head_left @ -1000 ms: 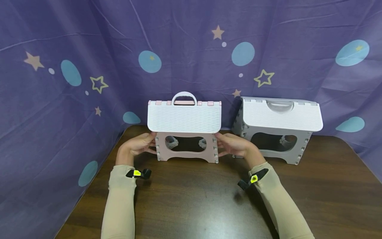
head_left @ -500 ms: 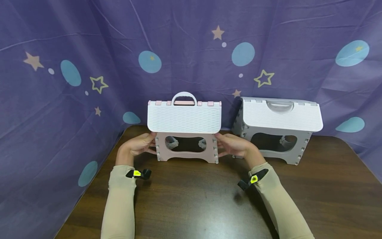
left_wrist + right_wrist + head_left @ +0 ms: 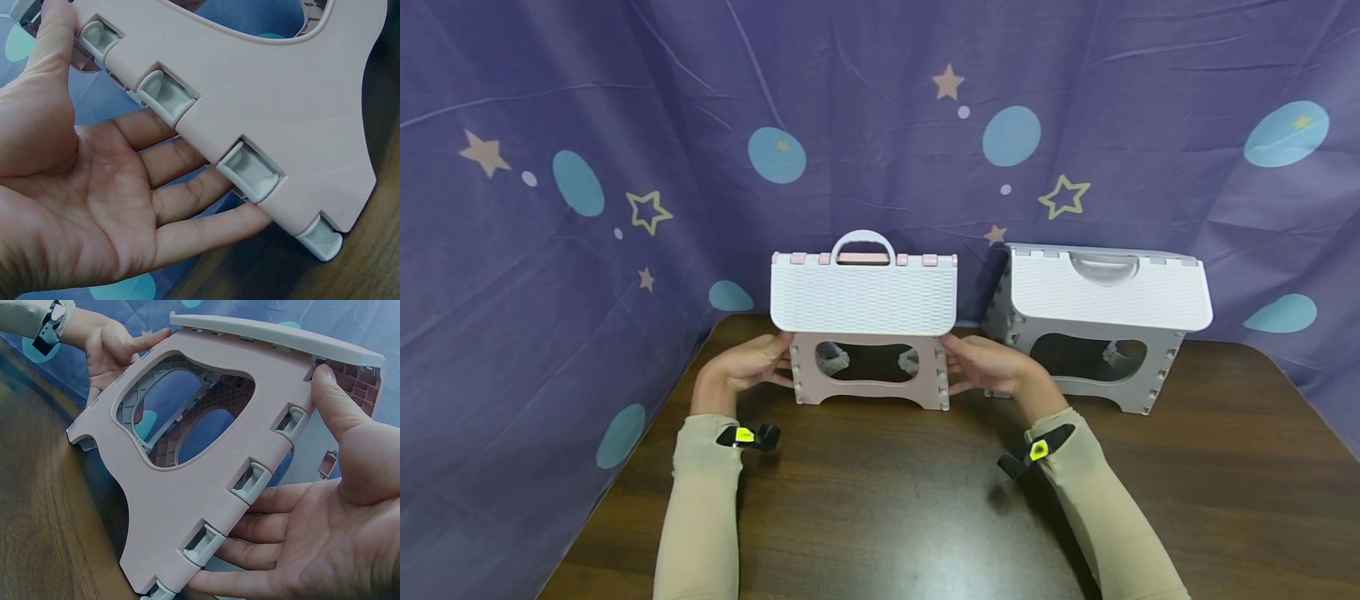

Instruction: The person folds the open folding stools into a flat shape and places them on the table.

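Observation:
A pink and white folding stool (image 3: 865, 300) stands unfolded on the table, its white top facing me and its arched handle (image 3: 863, 236) sticking up. My left hand (image 3: 745, 363) grips its left edge, thumb up under the top and fingers passing behind the pink leg panel (image 3: 294, 106). On the opposite edge my right hand (image 3: 992, 365) holds it the same way, its thumb (image 3: 334, 403) just below the top. Grey hinge pieces (image 3: 250, 482) run along the panel's edge beside the fingers. The fingertips are partly hidden behind the panel.
A grey and white folding stool (image 3: 1108, 292) stands unfolded to the right, close to my right hand. Behind both stools hangs a purple curtain (image 3: 880, 100) with stars and blue ovals. The brown wooden table (image 3: 880, 500) stretches toward me.

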### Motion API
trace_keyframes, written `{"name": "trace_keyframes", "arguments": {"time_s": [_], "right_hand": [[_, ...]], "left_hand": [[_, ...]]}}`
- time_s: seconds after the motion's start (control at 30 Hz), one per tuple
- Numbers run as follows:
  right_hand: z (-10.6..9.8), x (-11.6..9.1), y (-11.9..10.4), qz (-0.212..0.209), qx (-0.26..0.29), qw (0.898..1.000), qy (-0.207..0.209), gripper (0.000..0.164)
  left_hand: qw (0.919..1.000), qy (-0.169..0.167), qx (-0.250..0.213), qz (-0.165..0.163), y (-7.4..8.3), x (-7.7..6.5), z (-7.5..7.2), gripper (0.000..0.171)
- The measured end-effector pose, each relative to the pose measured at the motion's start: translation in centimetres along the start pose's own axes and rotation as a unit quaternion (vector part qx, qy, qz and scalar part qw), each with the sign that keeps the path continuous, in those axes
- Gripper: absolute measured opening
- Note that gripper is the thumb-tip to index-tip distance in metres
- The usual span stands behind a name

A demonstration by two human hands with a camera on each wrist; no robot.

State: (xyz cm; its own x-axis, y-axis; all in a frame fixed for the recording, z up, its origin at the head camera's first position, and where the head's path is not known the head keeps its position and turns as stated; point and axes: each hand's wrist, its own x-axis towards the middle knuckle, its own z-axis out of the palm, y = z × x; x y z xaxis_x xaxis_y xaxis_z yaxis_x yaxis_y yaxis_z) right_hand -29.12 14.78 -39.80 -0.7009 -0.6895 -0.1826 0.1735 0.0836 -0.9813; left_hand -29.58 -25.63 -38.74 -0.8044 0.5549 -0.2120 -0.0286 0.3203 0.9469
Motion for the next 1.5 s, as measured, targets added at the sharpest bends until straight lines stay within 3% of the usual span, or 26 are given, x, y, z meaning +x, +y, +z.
{"name": "trace_keyframes", "arguments": {"time_s": [0.87, 1.27, 1.5], "right_hand": [[0.07, -0.61, -0.86, 0.023, -0.007, 1.0, 0.007, 0.072], [0.1, -0.68, -0.84, 0.023, -0.015, 1.0, 0.005, 0.08], [0.15, -0.56, -0.77, 0.02, -0.017, 1.0, 0.003, 0.081]], "left_hand": [[0.9996, -0.019, -0.008, -0.019, 0.28, -0.63, -0.37, 0.099], [0.9994, -0.011, -0.019, -0.027, 0.24, -0.46, -0.24, 0.096], [0.9996, -0.003, 0.0, -0.028, 0.48, -0.52, -0.08, 0.098]]}}
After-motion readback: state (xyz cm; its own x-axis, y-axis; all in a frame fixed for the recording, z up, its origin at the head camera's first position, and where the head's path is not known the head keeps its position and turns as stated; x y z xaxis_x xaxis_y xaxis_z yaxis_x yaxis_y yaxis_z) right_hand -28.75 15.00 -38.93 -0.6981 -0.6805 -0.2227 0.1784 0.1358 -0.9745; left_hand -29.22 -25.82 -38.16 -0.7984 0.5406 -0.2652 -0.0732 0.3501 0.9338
